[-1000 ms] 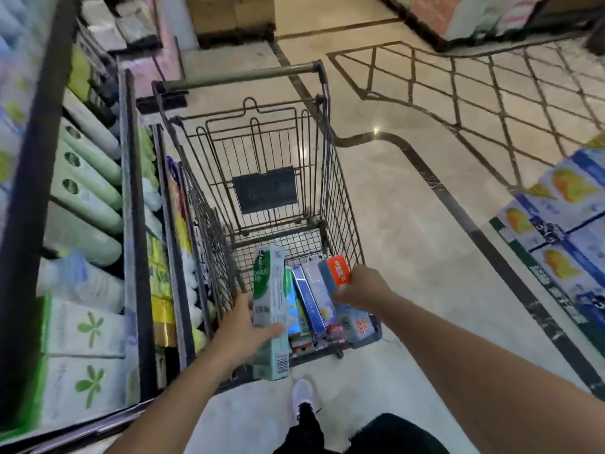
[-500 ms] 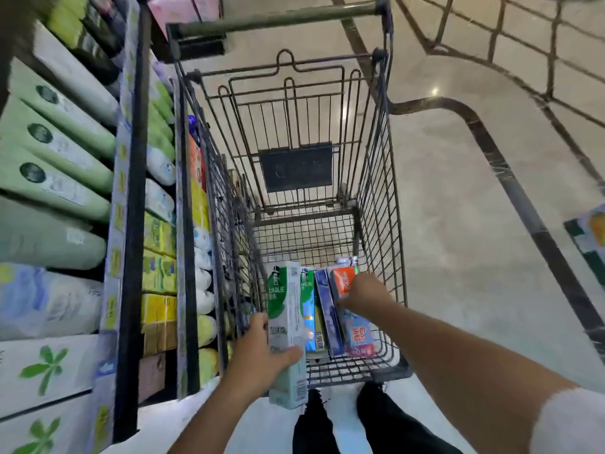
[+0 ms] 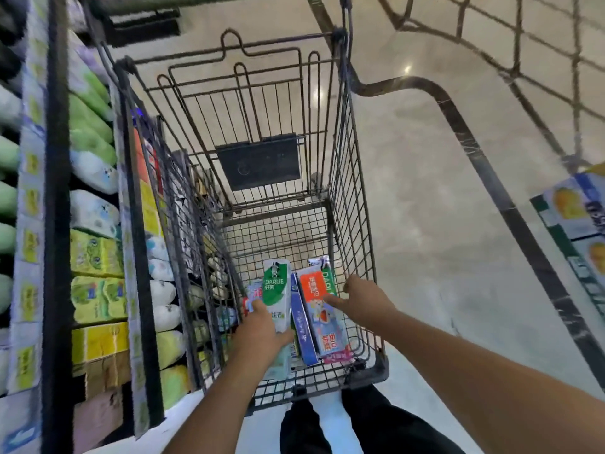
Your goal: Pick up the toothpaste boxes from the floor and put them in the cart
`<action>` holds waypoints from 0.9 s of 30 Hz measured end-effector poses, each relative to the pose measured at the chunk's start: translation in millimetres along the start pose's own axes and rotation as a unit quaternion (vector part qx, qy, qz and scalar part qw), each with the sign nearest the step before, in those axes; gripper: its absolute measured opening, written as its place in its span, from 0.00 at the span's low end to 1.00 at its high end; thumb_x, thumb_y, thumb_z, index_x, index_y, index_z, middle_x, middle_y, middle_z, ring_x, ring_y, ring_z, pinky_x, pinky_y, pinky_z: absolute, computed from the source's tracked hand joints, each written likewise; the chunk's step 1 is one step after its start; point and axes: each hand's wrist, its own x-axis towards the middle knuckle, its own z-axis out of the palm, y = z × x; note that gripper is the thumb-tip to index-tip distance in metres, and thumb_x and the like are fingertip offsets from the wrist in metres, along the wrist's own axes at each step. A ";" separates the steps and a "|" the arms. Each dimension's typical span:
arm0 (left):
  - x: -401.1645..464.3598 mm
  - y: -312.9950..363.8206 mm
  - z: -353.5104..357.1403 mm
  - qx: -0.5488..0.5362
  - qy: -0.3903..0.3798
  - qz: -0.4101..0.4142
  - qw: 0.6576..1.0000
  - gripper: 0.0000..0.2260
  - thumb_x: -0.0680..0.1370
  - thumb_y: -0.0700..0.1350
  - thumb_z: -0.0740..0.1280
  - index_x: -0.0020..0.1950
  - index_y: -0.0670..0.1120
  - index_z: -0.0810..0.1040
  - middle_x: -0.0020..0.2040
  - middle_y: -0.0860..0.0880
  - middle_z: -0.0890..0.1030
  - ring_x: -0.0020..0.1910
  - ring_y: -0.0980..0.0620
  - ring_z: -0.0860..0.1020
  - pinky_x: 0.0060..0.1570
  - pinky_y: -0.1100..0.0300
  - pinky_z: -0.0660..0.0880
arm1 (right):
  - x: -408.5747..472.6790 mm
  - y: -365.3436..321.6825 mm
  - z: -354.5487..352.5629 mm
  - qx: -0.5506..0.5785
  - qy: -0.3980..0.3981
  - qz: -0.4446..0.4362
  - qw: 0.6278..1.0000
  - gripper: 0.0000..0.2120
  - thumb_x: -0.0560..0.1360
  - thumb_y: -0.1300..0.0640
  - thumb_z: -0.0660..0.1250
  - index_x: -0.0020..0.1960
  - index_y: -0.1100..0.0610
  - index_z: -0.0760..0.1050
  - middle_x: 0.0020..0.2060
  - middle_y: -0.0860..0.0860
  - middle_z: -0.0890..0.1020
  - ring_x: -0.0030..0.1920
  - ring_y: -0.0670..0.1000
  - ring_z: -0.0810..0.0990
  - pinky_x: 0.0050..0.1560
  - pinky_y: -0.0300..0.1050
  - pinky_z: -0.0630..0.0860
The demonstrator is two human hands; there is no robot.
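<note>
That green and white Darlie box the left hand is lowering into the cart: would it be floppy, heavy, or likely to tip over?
Probably stiff: the green and white box keeps straight edges in the left hand. Likely light, since that one grip carries it. It is long and narrow, so on end it might topple, though the blue box beside it in the cart could prop it.

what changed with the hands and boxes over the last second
The left hand carried the green box from outside the near end of the cart down inside it, among the other boxes, and still holds it. The right hand let go of the orange-and-blue box; one finger now rests on it. The blue box stayed in place.
</note>
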 end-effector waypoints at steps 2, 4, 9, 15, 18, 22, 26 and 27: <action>8.6 4.5 4.5 0.025 -0.006 -0.006 1.000 0.44 0.71 0.62 0.73 0.75 0.41 0.55 0.55 0.45 0.80 0.49 0.46 0.81 0.42 0.54 0.78 | -4.6 6.1 -5.8 0.012 0.006 0.001 1.000 0.24 0.76 0.39 0.66 0.59 0.58 0.72 0.51 0.54 0.80 0.44 0.50 0.76 0.41 0.44 0.72; 13.4 6.3 7.4 0.038 -0.009 -0.008 0.999 0.48 0.70 0.64 0.74 0.76 0.40 0.53 0.58 0.44 0.79 0.51 0.45 0.81 0.41 0.55 0.77 | -10.6 10.1 -9.8 0.028 0.009 0.001 1.000 0.21 0.78 0.40 0.66 0.57 0.57 0.72 0.47 0.52 0.80 0.42 0.49 0.76 0.37 0.43 0.71; 5.8 -1.7 -3.7 0.048 -0.034 0.009 0.998 0.46 0.69 0.65 0.74 0.75 0.44 0.55 0.61 0.45 0.78 0.54 0.44 0.80 0.46 0.52 0.79 | -32.4 10.2 -13.7 0.024 0.008 -0.003 1.000 0.19 0.78 0.41 0.65 0.54 0.57 0.73 0.44 0.51 0.79 0.42 0.50 0.79 0.36 0.43 0.73; -31.3 -19.6 -59.4 0.087 -0.012 0.084 0.993 0.34 0.74 0.66 0.68 0.71 0.48 0.64 0.62 0.46 0.77 0.55 0.46 0.78 0.49 0.53 0.77 | -78.0 -17.0 -38.0 -0.007 0.011 -0.033 0.999 0.19 0.79 0.45 0.65 0.58 0.60 0.76 0.53 0.56 0.82 0.49 0.53 0.80 0.49 0.48 0.77; -51.1 -18.6 -96.8 0.136 -0.018 0.101 0.985 0.38 0.75 0.69 0.64 0.76 0.46 0.62 0.70 0.44 0.73 0.61 0.46 0.77 0.55 0.52 0.76 | -108.2 -29.8 -48.9 -0.006 0.051 -0.053 0.997 0.20 0.79 0.43 0.65 0.58 0.60 0.76 0.53 0.56 0.82 0.48 0.53 0.80 0.49 0.47 0.77; -73.5 -9.2 -145.3 0.135 0.002 0.149 0.980 0.40 0.74 0.70 0.62 0.78 0.50 0.60 0.75 0.45 0.68 0.68 0.44 0.73 0.66 0.46 0.72 | -148.9 -43.2 -58.2 -0.002 0.086 -0.086 0.993 0.23 0.78 0.41 0.65 0.62 0.58 0.75 0.56 0.56 0.81 0.47 0.51 0.77 0.47 0.42 0.73; -106.0 -1.4 -177.0 0.168 0.026 0.188 0.967 0.43 0.72 0.73 0.59 0.81 0.54 0.51 0.79 0.46 0.61 0.75 0.43 0.65 0.71 0.43 0.67 | -187.5 -56.0 -82.0 -0.059 0.105 -0.137 0.983 0.26 0.77 0.39 0.65 0.65 0.57 0.73 0.61 0.55 0.80 0.55 0.53 0.78 0.52 0.44 0.74; -113.6 -1.3 -181.2 0.169 0.029 0.190 0.967 0.45 0.71 0.74 0.58 0.81 0.54 0.50 0.80 0.46 0.60 0.76 0.43 0.63 0.72 0.43 0.65 | -197.9 -59.8 -89.1 -0.071 0.115 -0.151 0.979 0.27 0.76 0.38 0.66 0.67 0.56 0.73 0.62 0.55 0.79 0.58 0.54 0.78 0.55 0.46 0.74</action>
